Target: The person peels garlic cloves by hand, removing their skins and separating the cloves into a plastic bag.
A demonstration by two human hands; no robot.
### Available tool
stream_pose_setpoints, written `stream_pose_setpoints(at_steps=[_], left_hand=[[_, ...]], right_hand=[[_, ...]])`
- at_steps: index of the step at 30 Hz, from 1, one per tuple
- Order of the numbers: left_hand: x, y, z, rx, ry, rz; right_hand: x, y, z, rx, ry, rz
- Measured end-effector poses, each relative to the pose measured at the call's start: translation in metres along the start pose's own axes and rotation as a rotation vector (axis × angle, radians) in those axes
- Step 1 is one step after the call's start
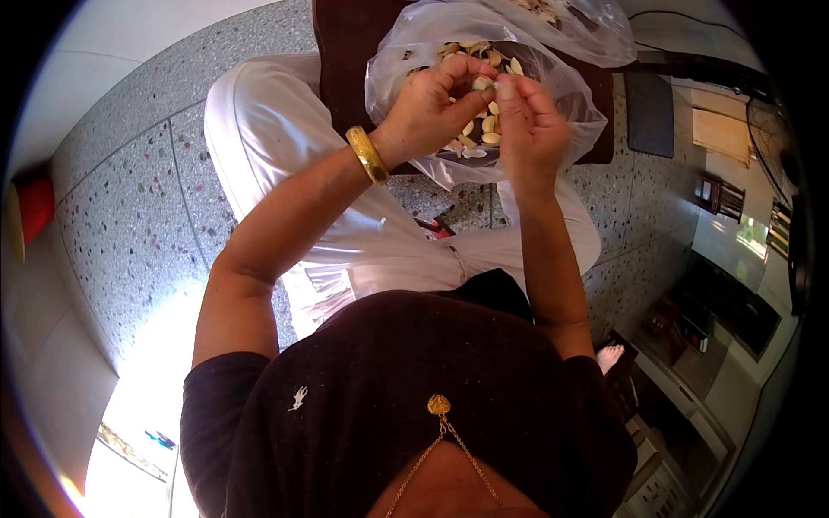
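Observation:
Both hands meet over a clear plastic bag (587, 108) that is spread open. My left hand (432, 108), below a gold bangle, is closed in a pinch round a pale garlic clove (482, 84). At the clove's right end, the thumb and fingers of my right hand (531, 129) are pinched together, touching it. Loose garlic cloves (490, 129), whole and in pieces, lie in the bag beneath the fingers, with thin skins among them. My hands hide part of this heap.
The bag lies on a dark brown board or low table (345, 78) before my crossed legs. Behind it is a second plastic bag (596, 34) with pale scraps. Speckled floor tiles (138, 181) surround me. A bare foot (610, 357) shows at the right.

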State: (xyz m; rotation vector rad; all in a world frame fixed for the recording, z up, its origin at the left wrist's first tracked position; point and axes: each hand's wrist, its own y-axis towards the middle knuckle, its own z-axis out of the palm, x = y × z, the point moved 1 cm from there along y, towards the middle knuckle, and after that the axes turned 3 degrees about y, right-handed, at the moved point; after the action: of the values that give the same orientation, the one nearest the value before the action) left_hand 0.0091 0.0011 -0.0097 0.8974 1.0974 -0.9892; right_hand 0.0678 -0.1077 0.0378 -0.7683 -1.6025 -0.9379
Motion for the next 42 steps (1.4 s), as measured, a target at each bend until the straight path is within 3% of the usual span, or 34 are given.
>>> stream_pose_setpoints(at_steps=[2, 5, 8, 11, 15, 17, 20, 23, 32, 42], left_hand=[[0.006, 0.000, 0.000, -0.024, -0.014, 0.046], [-0.001, -0.002, 0.000, -0.012, -0.094, 0.010], [-0.002, 0.000, -0.001, 0.047, -0.331, -0.050], [-0.006, 0.003, -0.003, 0.081, -0.558, -0.116], [-0.011, 0.002, -0.008, 0.129, -0.717, -0.271], [-0.007, 0.004, -0.010, 0.167, -0.684, -0.268], [-0.005, 0.004, -0.008, 0.186, -0.583, -0.215], [-0.012, 0.002, -0.006, 0.192, -0.419, -0.141], [-0.007, -0.003, 0.002, 0.205, -0.153, 0.063], [-0.006, -0.002, -0.002, 0.060, 0.284, 0.367]], right_hand=[[-0.005, -0.001, 0.009, -0.016, 0.082, -0.126], [-0.003, 0.001, -0.004, 0.061, -0.052, 0.026], [-0.006, 0.003, -0.008, 0.074, 0.177, 0.151], [0.000, 0.003, -0.010, 0.059, 0.256, 0.161], [0.011, -0.005, -0.010, 0.268, 0.230, 0.066], [0.018, -0.007, -0.008, 0.384, 0.352, 0.084], [0.016, -0.003, -0.010, 0.216, 0.518, 0.213], [0.015, 0.003, -0.019, 0.102, 0.436, 0.243], [0.018, 0.010, -0.023, 0.174, 0.082, 0.236], [0.014, 0.011, -0.019, 0.180, 0.045, 0.125]])
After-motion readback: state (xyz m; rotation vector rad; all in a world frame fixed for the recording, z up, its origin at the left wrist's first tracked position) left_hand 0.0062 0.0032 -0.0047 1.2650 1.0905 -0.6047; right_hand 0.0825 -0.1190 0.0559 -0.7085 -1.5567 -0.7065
